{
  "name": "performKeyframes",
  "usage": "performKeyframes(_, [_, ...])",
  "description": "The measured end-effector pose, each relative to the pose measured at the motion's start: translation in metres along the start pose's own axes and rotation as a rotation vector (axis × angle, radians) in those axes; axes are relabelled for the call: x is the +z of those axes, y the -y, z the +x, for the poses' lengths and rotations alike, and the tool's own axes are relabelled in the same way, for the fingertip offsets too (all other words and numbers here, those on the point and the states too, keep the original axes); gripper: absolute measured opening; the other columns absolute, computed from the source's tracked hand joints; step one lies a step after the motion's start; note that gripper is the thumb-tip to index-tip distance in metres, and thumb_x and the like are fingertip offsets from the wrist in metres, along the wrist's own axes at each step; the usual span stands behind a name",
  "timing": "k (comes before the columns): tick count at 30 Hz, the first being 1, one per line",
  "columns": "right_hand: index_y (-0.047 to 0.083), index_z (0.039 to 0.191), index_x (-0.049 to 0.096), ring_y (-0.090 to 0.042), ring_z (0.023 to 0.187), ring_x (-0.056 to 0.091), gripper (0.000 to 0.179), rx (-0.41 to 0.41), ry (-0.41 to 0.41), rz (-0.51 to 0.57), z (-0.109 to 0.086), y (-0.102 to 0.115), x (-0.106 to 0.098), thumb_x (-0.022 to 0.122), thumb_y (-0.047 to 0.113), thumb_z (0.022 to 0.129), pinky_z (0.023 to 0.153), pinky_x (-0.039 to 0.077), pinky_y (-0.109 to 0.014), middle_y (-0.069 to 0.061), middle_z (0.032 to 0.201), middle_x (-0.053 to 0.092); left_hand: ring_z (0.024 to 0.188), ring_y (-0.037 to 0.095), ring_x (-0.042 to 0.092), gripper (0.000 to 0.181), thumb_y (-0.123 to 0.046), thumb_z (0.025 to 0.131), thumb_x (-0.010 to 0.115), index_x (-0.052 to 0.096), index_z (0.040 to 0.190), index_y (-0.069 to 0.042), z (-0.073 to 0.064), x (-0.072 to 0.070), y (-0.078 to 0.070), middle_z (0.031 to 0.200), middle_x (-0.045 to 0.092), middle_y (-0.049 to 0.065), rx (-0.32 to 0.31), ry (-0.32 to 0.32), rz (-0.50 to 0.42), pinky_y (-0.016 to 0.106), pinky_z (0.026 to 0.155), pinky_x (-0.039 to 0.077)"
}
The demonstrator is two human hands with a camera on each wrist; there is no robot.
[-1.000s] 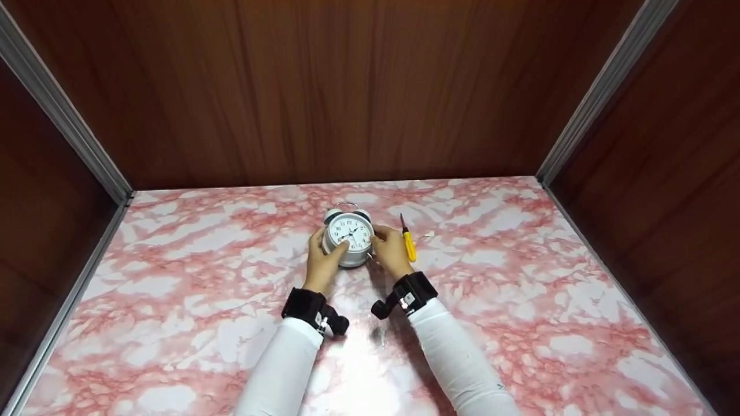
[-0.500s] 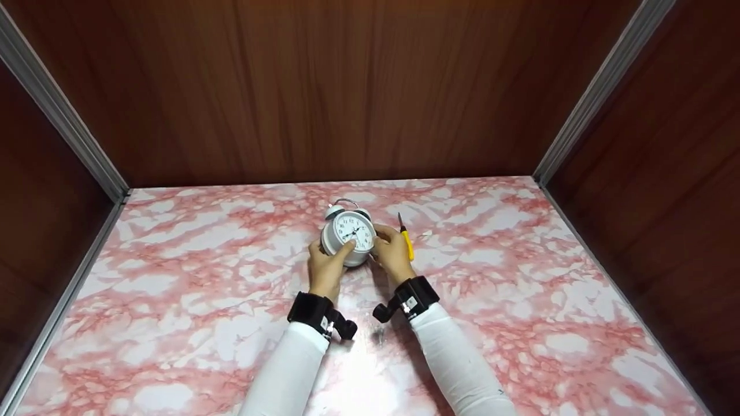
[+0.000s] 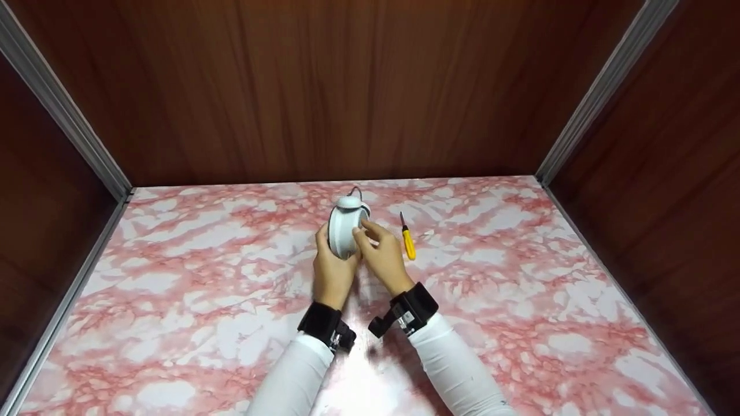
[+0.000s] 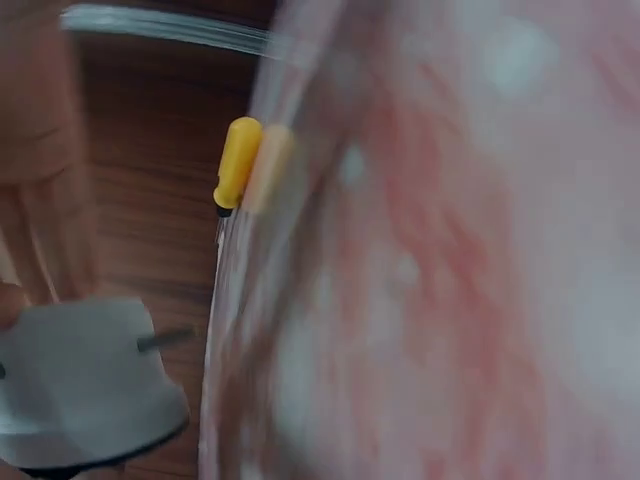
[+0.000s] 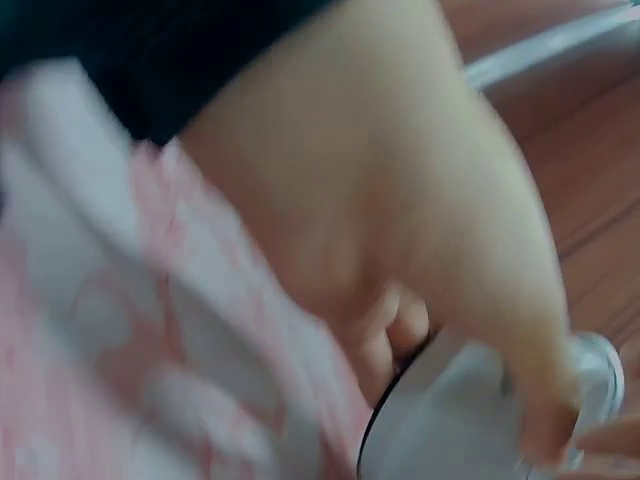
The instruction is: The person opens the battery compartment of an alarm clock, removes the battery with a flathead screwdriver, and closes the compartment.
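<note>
A white twin-bell alarm clock (image 3: 345, 228) is held side-on over the table in the head view, its dial out of sight there. My left hand (image 3: 334, 274) grips it from the left and below, the fingers partly hidden behind the case. From the right, my right hand (image 3: 384, 254) pinches the clock's rim between thumb and fingers. In the left wrist view the clock's white case (image 4: 85, 385) fills the lower left, with a short leg sticking out. The right wrist view is blurred; the right hand (image 5: 390, 190) reaches down over the clock (image 5: 445, 415).
A screwdriver (image 3: 409, 241) with a yellow handle lies on the table just right of my right hand. The tabletop (image 3: 191, 300) has a red and white marbled pattern. Dark wood panels (image 3: 335, 86) enclose the back and sides, with metal strips at the corners.
The clock has turned from facing the head camera to side-on, its dial swinging rightward out of sight. My left hand has rolled under it, and the right thumb has moved onto the case.
</note>
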State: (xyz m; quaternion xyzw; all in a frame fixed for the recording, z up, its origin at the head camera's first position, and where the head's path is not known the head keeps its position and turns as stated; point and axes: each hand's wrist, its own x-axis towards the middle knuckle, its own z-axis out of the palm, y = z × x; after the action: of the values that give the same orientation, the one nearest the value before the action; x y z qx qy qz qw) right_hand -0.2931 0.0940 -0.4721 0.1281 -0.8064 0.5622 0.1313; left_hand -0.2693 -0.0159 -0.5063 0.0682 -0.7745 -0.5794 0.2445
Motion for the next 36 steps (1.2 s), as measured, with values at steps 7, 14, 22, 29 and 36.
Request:
performKeyframes(7, [-0.009,0.133,0.058,-0.034,0.115,0.065,0.058,0.154,0.001,0.213,0.001,0.011,0.001,0.078,0.024,0.09,0.095,0.055,-0.037,-0.026,0.127,0.064,0.114,0.041,0.058,0.089,0.0,0.072,0.088,0.045,0.15,-0.009,-0.006,0.006,-0.006,0.13,0.054,0.024,0.237,-0.039,0.1,0.051,0.093,0.053])
performKeyframes(14, [-0.006,0.118,0.063,-0.017,0.088,0.067,0.046,0.277,-0.052,0.397,0.003,0.001,-0.003,0.082,0.022,0.086,0.073,0.056,-0.025,-0.017,0.107,0.072,0.128,0.041,0.048,0.084,-0.006,0.076,0.087,0.049,0.151,-0.012,-0.011,0.006,-0.007,0.136,0.049,0.024,0.352,0.049,0.204,0.051,0.108,0.044])
performKeyframes(22, [-0.001,0.103,0.066,-0.015,0.079,0.066,0.03,0.394,-0.083,0.519,0.003,-0.014,-0.008,0.073,0.026,0.091,0.066,0.057,-0.027,-0.011,0.098,0.069,0.136,0.039,0.044,0.064,-0.007,0.082,0.073,0.057,0.144,-0.008,-0.004,-0.015,0.0,0.145,0.049,0.018,0.358,0.261,0.092,0.053,0.113,0.037])
performKeyframes(29, [-0.001,0.103,0.064,-0.017,0.086,0.068,0.027,0.443,-0.064,0.707,-0.002,-0.024,-0.008,0.066,0.024,0.096,0.075,0.059,-0.03,-0.01,0.097,0.069,0.134,0.039,0.046,0.041,-0.009,0.086,0.074,0.068,0.126,-0.005,0.002,-0.029,0.006,0.142,0.049,0.019,0.299,0.218,-0.057,0.053,0.112,0.038])
performKeyframes(36, [0.001,0.116,0.056,-0.016,0.086,0.067,0.041,0.547,-0.042,0.766,-0.008,-0.025,-0.006,0.071,0.03,0.092,0.076,0.055,-0.029,-0.007,0.096,0.072,0.14,0.042,0.041,0.056,-0.002,0.094,0.063,0.045,0.147,0.005,0.007,-0.037,0.012,0.151,0.041,0.029,-0.018,0.217,-0.31,0.049,0.114,0.037])
